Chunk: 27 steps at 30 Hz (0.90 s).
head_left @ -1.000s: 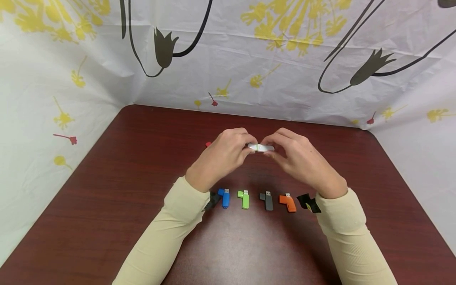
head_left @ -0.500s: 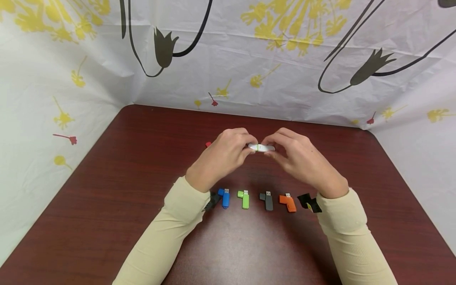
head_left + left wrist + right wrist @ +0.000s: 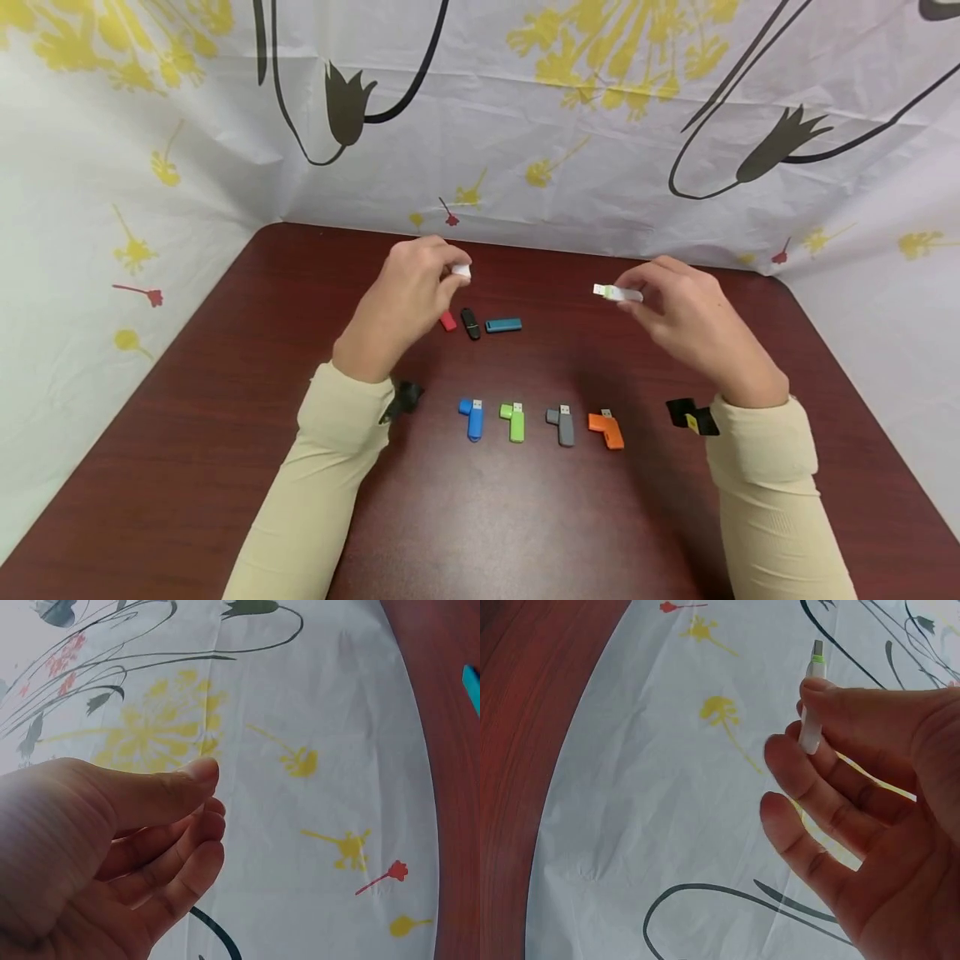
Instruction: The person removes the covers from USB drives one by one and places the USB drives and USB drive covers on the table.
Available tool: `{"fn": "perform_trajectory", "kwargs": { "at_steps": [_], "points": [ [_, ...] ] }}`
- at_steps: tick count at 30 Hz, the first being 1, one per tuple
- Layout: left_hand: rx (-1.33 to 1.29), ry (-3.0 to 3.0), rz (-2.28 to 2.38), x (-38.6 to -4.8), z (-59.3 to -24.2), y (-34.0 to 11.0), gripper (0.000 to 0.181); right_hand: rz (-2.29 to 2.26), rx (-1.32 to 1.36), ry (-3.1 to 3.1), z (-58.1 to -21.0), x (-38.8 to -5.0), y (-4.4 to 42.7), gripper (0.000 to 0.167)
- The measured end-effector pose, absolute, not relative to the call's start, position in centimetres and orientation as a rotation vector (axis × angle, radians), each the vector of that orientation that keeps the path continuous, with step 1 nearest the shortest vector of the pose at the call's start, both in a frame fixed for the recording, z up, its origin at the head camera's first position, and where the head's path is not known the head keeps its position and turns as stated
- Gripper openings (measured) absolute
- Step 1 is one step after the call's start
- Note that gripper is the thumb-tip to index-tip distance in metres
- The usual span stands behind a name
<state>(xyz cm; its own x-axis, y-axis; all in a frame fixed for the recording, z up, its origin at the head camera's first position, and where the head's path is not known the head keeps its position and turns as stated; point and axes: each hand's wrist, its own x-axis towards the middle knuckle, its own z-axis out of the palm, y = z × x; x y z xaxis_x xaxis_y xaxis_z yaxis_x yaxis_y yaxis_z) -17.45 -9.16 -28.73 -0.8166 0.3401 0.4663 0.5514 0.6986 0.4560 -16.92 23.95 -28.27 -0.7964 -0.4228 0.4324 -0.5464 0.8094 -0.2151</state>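
My right hand pinches a white USB stick with a green band between thumb and finger. Its metal plug is bare and points left; the right wrist view shows the same USB stick with the plug upward. Raised on the other side, my left hand holds a small white cap at its fingertips. In the left wrist view the thumb of the left hand hides that cap. Below the left hand lie a red USB stick, a black one and a teal USB stick.
Nearer on the dark table is a row: a blue USB stick, a green USB stick, a grey USB stick and an orange USB stick. Their plugs show, with caps beside them. A patterned white sheet surrounds the table.
Both hands were together on the white USB stick. They have moved apart, the cap leaving with the left hand and the stick with the right; the black and teal sticks have come into view.
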Motion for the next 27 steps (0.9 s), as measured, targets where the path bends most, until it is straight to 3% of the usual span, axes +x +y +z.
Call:
{"fn": "perform_trajectory", "kwargs": {
  "at_steps": [16,23,27],
  "points": [
    [-0.799,-2.582,-0.875,-17.0,-29.3,-6.8,0.014,0.467,0.563,-3.007,-28.6,-17.3,23.6,0.018],
    [-0.823,-2.593,-0.835,-16.8,-29.3,-6.3,0.014,0.429,0.613,-3.126,-29.5,-17.7,23.6,0.005],
    [-0.826,-2.619,-0.824,-16.7,-29.3,-6.1,0.016,0.426,0.653,-3.198,-30.3,-18.1,23.6,0.007]
  ]
}}
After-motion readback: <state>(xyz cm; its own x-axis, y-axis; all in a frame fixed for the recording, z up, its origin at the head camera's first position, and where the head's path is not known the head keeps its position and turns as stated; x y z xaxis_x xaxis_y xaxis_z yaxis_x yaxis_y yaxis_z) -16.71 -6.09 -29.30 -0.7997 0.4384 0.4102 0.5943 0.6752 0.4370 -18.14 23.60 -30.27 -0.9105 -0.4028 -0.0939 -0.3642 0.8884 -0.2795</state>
